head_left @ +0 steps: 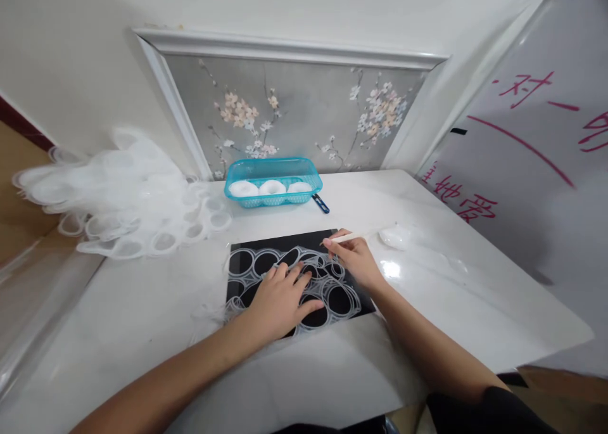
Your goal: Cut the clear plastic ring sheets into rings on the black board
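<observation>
My left hand (280, 301) lies with its fingers spread over a translucent white sheet with round cut-outs (339, 299). Beneath that sheet is a black board (294, 239) on the white table. At the board's far right edge, my right hand (354, 256) is closed around a slim white pen-like tool (365, 234). The tool slants, its working end toward the sheet; whether the tip touches it I cannot tell. Loose thin translucent strips (211, 313) lie by the board's left edge.
A heap of translucent cut-out sheets (142, 193) covers the table's left side. Behind the board stands a teal plastic basket (273, 166) holding white round pieces (272, 187), with blue-handled thread snips (322, 204) beside it. A small clear piece (393, 237) lies at right. A whiteboard (532, 142) borders the table.
</observation>
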The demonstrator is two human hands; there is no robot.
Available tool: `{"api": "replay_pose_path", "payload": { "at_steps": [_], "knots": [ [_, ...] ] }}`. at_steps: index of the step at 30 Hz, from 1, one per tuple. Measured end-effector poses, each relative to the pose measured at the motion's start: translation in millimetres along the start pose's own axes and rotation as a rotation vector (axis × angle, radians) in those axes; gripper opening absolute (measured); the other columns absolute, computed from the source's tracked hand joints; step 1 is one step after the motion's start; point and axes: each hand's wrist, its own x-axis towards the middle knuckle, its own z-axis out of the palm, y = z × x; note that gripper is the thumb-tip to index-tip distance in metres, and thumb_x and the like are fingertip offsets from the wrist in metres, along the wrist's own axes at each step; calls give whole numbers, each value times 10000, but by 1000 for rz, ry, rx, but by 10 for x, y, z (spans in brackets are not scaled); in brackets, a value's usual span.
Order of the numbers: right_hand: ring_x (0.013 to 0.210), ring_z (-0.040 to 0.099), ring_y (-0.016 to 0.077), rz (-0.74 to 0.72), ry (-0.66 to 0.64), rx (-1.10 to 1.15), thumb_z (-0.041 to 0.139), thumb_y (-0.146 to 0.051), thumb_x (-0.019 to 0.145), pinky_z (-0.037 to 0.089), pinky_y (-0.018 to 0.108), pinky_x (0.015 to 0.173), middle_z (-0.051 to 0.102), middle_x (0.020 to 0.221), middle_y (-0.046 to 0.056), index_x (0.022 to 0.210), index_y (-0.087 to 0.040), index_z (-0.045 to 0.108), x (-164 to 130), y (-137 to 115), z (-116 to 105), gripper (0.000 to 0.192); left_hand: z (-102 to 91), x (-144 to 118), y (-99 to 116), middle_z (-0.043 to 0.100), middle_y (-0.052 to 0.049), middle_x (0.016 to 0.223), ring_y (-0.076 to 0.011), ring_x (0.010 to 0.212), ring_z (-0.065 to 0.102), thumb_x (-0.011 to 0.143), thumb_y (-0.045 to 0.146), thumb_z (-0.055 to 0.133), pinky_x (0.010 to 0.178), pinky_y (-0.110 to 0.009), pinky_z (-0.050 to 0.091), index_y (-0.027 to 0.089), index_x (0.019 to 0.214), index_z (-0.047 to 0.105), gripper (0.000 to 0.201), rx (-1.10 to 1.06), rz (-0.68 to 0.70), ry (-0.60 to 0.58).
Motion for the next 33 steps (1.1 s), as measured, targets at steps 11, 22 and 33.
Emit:
{"api": "replay_pose_path", "payload": {
  "at_steps": [11,22,33],
  "knots": [
    [1081,579,243,117,-582,-503,696,-430,743,403,390,972,631,1185,68,808,-193,695,-178,-188,-397,245,-29,199,-408,341,-113,1486,-337,1206,418,908,582,437,974,-464,385,180,1363,477,608,-134,-151,-41],
    [657,544,124,140,-659,-444,670,-372,761,422,254,624,620,697,16,744,-160,664,-206,-245,-536,212,-307,71,-1087,628,-219,1053,-361,1021,564,907,272,441,789,-418,441,34,1111,574,341,272,-474,-149],
    [745,632,206,-64,5,-368,654,-409,767,463,319,708,707,800,53,806,-174,717,-122,218,303,246,-407,54,-870,580,-219,1080,-344,998,539,897,89,266,751,-411,410,16,1130,517,350,379,-538,124]
  ]
}}
